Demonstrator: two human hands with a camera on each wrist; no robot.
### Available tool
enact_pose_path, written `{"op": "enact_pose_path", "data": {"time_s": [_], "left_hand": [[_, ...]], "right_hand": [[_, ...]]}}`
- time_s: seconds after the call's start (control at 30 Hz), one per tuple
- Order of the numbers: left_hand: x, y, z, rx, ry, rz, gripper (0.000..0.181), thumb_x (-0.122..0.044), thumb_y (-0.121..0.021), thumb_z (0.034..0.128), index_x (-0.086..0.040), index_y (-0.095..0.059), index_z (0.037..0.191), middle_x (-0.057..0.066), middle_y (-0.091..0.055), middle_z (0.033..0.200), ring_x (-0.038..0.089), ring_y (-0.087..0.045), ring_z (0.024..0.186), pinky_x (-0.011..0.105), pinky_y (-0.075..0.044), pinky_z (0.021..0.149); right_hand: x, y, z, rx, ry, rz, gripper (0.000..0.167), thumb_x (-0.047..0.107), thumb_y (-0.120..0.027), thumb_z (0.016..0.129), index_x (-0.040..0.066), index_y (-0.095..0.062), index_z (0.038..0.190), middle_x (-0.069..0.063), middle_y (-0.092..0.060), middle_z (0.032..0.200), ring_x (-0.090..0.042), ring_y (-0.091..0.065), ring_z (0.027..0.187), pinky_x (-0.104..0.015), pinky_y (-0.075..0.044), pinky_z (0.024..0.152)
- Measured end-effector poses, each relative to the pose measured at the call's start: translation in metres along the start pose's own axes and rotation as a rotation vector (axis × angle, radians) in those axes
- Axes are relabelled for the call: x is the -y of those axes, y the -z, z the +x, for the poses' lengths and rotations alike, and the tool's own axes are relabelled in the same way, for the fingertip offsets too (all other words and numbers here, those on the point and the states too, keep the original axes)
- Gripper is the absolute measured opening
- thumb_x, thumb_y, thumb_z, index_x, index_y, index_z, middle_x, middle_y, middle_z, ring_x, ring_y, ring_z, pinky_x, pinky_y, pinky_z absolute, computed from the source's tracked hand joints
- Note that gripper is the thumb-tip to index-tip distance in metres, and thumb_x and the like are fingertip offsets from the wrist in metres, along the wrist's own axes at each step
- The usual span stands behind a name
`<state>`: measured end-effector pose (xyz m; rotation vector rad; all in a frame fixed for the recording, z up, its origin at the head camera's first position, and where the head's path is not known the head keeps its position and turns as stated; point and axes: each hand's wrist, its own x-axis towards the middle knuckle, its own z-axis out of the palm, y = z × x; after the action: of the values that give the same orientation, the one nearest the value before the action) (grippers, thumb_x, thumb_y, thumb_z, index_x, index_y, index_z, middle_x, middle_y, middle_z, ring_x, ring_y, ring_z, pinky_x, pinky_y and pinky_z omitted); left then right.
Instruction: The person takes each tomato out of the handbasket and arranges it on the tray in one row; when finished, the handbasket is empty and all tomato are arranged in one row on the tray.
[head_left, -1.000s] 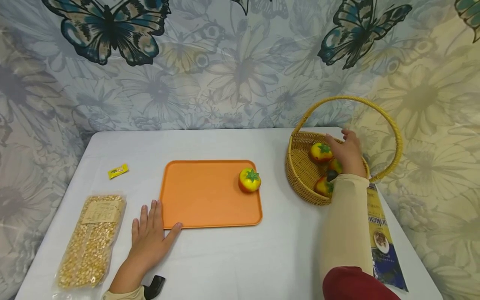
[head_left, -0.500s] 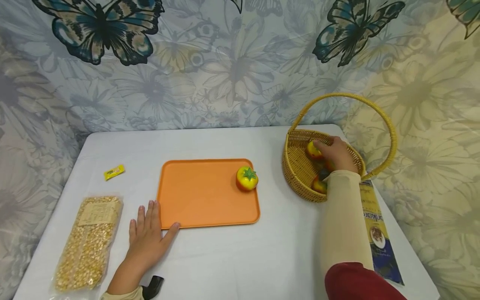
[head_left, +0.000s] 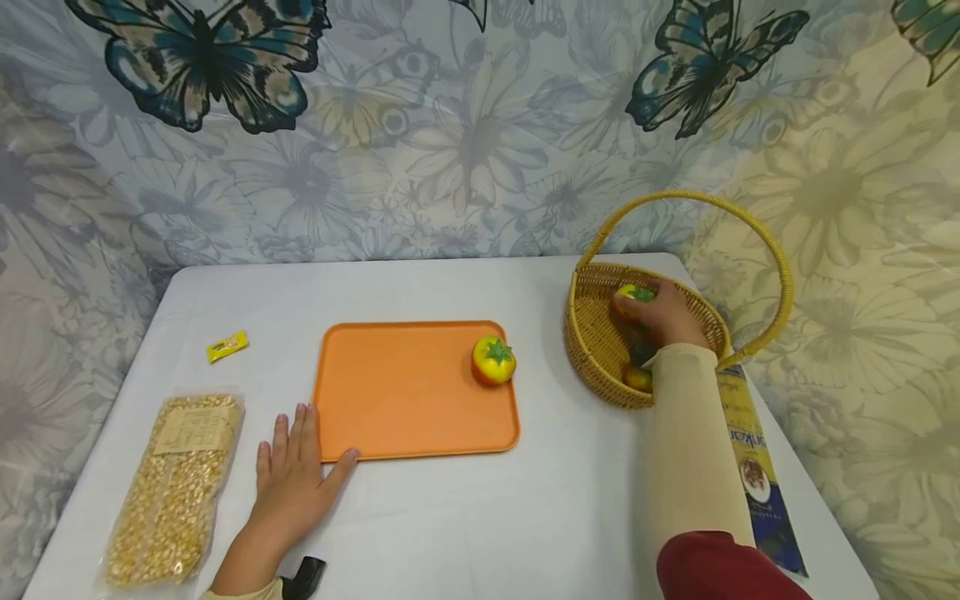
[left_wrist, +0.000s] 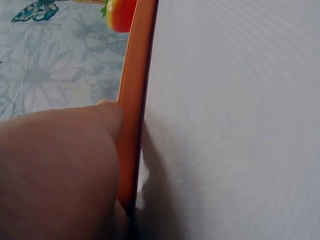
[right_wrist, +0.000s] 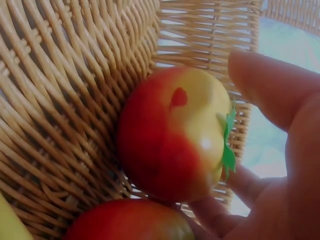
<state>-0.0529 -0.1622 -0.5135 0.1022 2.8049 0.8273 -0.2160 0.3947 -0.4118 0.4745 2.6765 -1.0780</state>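
At the right, my right hand [head_left: 671, 317] reaches into a wicker basket [head_left: 588, 354] with a tall arched handle. Its fingers curl round a red-and-yellow toy tomato [right_wrist: 165, 135] with a green leafy top; the thumb lies along the leafy side. A second red fruit [right_wrist: 125, 220] sits just below it in the right wrist view. My left hand [head_left: 292, 483] rests flat, fingers spread, at the near left corner of an orange tray [head_left: 412, 400], thumb on the rim. Another toy tomato [head_left: 493, 361] stands on the tray's right side.
A clear bag of corn kernels [head_left: 172, 492] lies at the left, with a small yellow sachet [head_left: 227, 346] beyond it. Beside my right forearm is a blue-and-yellow packet [head_left: 757, 475], partly covered. A patterned cloth [head_left: 480, 150] hangs behind the table.
My right hand has lowered from above the basket's far right side into it and closed round the toy tomato, shifting slightly left. The left hand has stayed by the tray.
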Motion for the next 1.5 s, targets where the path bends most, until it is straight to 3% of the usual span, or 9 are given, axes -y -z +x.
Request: {"op": "enact_pose_path", "data": {"time_s": [0.23,0.8,1.13,1.33,1.5], "left_hand": [[0.0,-0.001,-0.001,-0.01,-0.011,0.0,0.107,-0.066,-0.047,0.1062,0.004,0.007,0.167,0.028,0.007,0.173,0.046,0.023,0.156,0.071,0.017,0.116],[0.0,0.0,-0.001,-0.022,-0.022,-0.007,0.105,-0.065,-0.046,0.1068,0.003,0.008,0.167,0.028,0.008,0.173,0.046,0.022,0.157,0.069,0.018,0.117],[0.0,0.001,-0.001,-0.016,-0.019,-0.017,0.105,-0.064,-0.047,0.107,0.002,0.008,0.167,0.028,0.008,0.173,0.046,0.022,0.157,0.068,0.019,0.117],[-0.001,0.0,-0.002,-0.017,-0.016,-0.018,0.105,-0.064,-0.047,0.1069,0.003,0.007,0.167,0.028,0.008,0.173,0.046,0.022,0.157,0.069,0.019,0.117],[-0.001,0.0,-0.002,-0.018,-0.01,-0.014,0.105,-0.064,-0.047,0.1069,0.003,0.007,0.167,0.029,0.007,0.173,0.046,0.022,0.157,0.068,0.019,0.117]], "right_hand": [[0.0,-0.002,-0.004,0.013,-0.014,-0.01,0.108,0.062,-0.066,0.099,0.001,-0.009,0.169,-0.035,-0.03,0.158,-0.048,-0.041,0.133,-0.062,-0.038,0.11],[0.002,0.0,0.002,0.003,-0.02,-0.066,0.1,0.052,-0.068,0.101,-0.002,-0.016,0.167,-0.035,-0.035,0.158,-0.05,-0.042,0.135,-0.065,-0.035,0.113],[0.005,-0.003,0.004,-0.087,0.03,-0.181,0.089,0.05,-0.075,0.096,-0.004,-0.042,0.158,-0.031,-0.056,0.141,-0.046,-0.052,0.116,-0.075,-0.021,0.105],[0.008,-0.003,0.005,-0.141,0.036,-0.186,0.085,0.055,-0.072,0.095,-0.003,-0.05,0.153,-0.029,-0.061,0.134,-0.044,-0.055,0.111,-0.07,-0.027,0.101],[0.014,-0.002,0.0,-0.147,-0.005,-0.144,0.092,0.061,-0.067,0.095,-0.001,-0.044,0.159,-0.029,-0.058,0.139,-0.044,-0.054,0.114,-0.068,-0.033,0.102]]}}
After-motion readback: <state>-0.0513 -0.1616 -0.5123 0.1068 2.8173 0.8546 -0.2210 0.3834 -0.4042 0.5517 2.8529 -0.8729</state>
